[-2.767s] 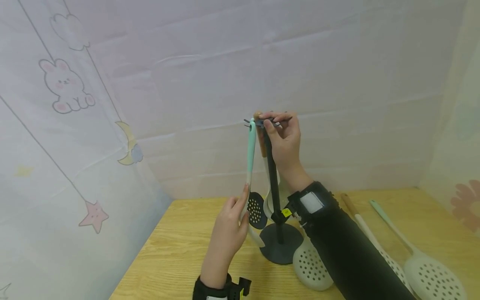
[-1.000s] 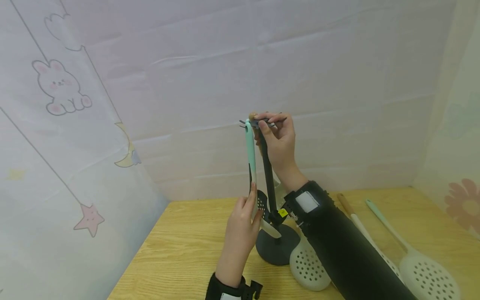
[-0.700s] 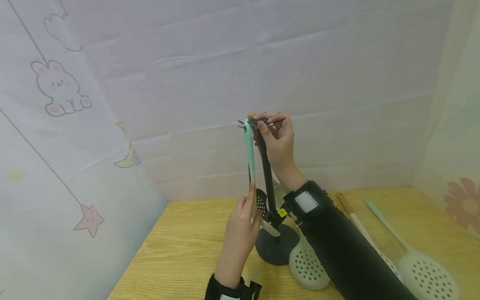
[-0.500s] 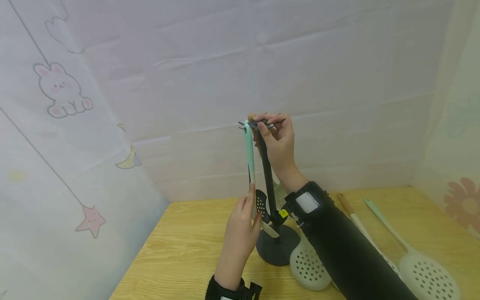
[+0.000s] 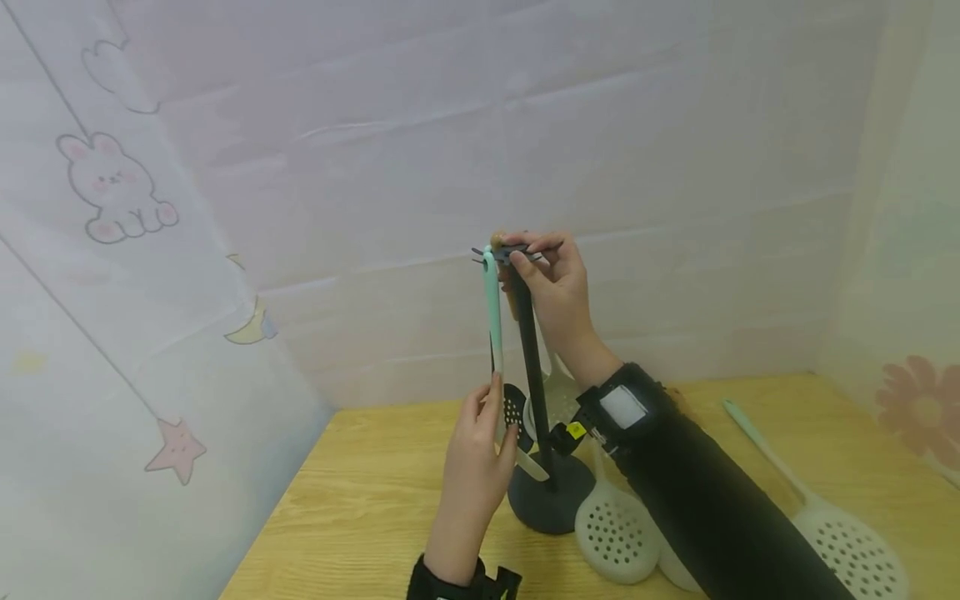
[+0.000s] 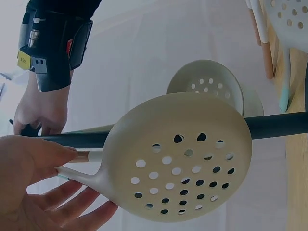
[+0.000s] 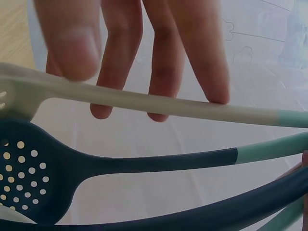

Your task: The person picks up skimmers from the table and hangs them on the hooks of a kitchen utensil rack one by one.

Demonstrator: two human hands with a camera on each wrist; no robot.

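**Skimmer hanging on the stand, both hands on it**

I am watching the left hand [image 5: 472, 454] pinching the lower shaft of the cream skimmer with the mint handle [image 5: 492, 317], thumb on one side and fingers on the other, just above its perforated head [image 6: 185, 163]. The skimmer is hanging upright beside the post of the dark utensil stand [image 5: 551, 500], its top end sitting at the hooks. The right hand [image 5: 558, 287] is gripping the top of the stand with its fingers curled around the hooks. A dark skimmer [image 7: 43, 183] is hanging next to the post too. Two more cream skimmers [image 5: 611, 537] are lying on the wooden table [image 5: 360, 508], to the right of the stand's round base.
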